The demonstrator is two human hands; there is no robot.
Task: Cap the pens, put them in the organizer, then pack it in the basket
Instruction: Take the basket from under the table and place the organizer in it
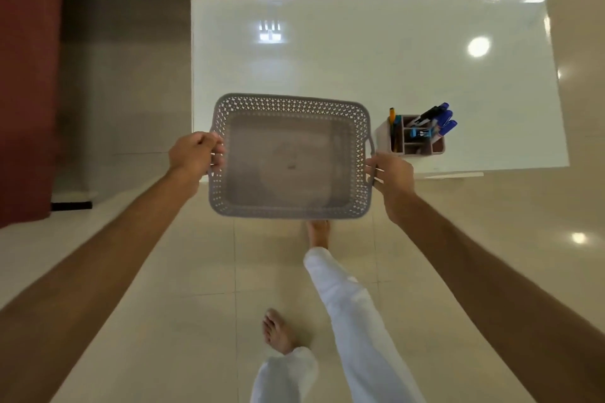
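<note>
At the bottom of the frame, two bare feet and white trouser legs are seen on the shiny tiled floor (183, 271). A step seems to be taken toward the table.

Just above, in the middle of the frame, the grey basket (289, 206) is held up in the air, partly over the floor and partly over the near edge of the table. It is held flat, with nothing seen inside it. The left hand (193, 154) is curled around the handle on the left side. The right hand (391, 173) is curled around the handle on the right side. Both handles are likely gripped so the basket stays level and can be set down softly.

A little farther, to the right of the basket, the organizer (381, 137) is seen standing on the white table (360, 52). The pens (442, 118) are stuck in it, leaning to the upper right, and blue caps are seen on several. It is kept near the table edge, so it can probably be reached and put into the basket soon.
</note>
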